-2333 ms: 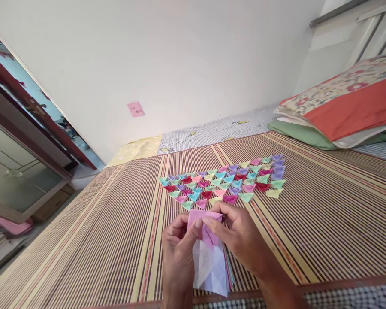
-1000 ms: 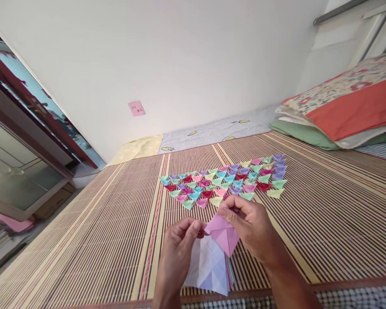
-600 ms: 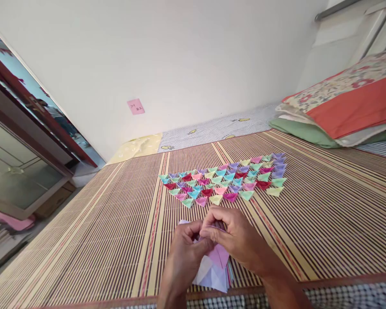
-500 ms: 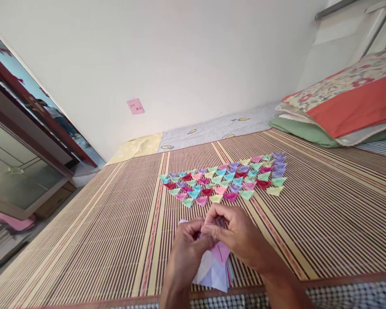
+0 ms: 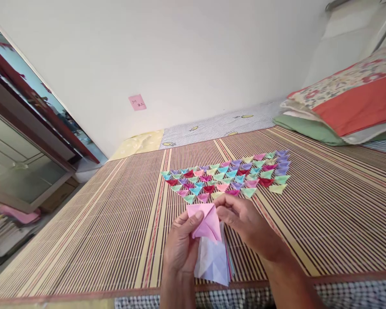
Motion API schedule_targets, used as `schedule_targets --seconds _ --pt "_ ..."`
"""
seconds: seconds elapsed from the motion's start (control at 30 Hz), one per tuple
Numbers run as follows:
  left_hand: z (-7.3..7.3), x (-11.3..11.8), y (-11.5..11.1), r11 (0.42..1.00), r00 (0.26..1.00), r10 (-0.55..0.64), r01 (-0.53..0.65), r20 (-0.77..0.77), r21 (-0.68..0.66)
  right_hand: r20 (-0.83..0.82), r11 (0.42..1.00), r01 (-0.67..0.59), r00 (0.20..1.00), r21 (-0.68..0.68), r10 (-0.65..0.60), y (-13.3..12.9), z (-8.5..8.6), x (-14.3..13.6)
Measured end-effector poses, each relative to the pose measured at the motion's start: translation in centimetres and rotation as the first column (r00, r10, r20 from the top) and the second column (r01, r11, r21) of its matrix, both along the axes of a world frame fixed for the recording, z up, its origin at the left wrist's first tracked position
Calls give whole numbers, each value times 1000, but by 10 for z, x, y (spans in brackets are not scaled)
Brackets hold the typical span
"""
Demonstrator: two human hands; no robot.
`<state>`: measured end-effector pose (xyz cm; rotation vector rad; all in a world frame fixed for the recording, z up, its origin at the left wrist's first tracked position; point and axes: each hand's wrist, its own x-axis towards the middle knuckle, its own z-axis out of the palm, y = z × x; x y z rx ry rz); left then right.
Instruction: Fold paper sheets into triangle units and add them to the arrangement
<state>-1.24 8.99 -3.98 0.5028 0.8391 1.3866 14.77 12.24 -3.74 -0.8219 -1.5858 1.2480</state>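
Observation:
A pink sheet of folded origami paper is held up in front of me, with crease lines meeting near its middle. My left hand grips its left side, thumb on top. At the upper right corner, the fingers of my right hand pinch the paper's edge. Below lies a stack of creased paper squares, the top one pale lavender, with coloured edges peeking out at its right. Beyond my hands, rows of small folded paper pieces in many colours lie on the striped mat.
Folded bedding in red, floral and green sits at the back right. A white wall with a pink note rises behind the mat. A yellow cloth lies along the wall. At left is a cabinet with a glass door.
The pink paper, earlier mostly hidden between my hands, now faces me spread flatter. My right hand has shifted to its upper right corner, and my hands have moved apart slightly.

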Motion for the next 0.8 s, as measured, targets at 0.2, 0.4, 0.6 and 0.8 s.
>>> schedule_targets --seconds 0.2,0.4,0.6,0.8 --pt "-5 -1 1 998 998 -62 62 11 16 24 998 66 998 -8 -66 -1 -2 -10" --pt "-5 -3 0 999 998 -38 39 -58 25 -128 992 29 991 -127 -45 3 -4 -6" --pt "-5 -3 2 946 945 311 -298 -97 128 -194 993 -22 981 -116 -1 6 -9 -9" --pt "0 -1 0 884 895 445 -435 -28 170 -159 971 -148 980 -188 119 1 -8 -24"
